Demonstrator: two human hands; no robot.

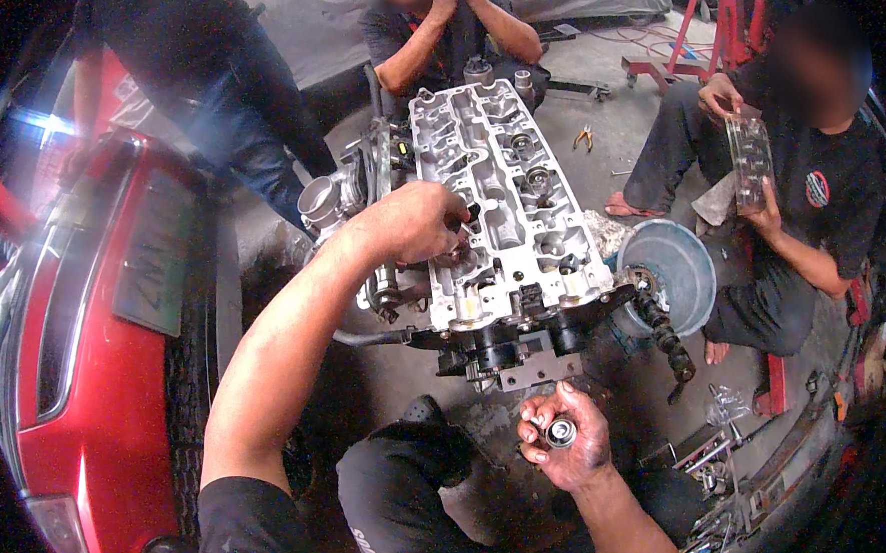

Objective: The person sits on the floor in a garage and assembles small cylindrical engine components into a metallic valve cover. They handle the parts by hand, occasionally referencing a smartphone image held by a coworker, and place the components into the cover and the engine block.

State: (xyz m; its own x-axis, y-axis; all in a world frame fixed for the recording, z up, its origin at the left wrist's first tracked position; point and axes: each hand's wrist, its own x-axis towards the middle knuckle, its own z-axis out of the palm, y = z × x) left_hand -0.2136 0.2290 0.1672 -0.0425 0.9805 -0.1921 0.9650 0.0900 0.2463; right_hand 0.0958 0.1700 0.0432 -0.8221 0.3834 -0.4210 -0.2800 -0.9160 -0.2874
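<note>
A silver cylinder head [504, 198] sits on top of an engine in front of me. My left hand [425, 224] reaches over its left side, fingers curled down into the row of bores; the fingertips are partly hidden, and what they grip I cannot make out. Nearer to me, before the engine's front end, my right hand [569, 442] is turned palm up. Its fingers are curled around a small cup-shaped metal valve lifter [560, 432], whose round opening faces up.
Right of the engine stands a blue-grey tub [699, 283] with a dark camshaft [663, 330] near its rim. A seated person holds a clear compartmented tray [751, 163]. Pliers [583, 139] lie on the floor; tools [714, 473] lie lower right. A red car [87, 365] stands left.
</note>
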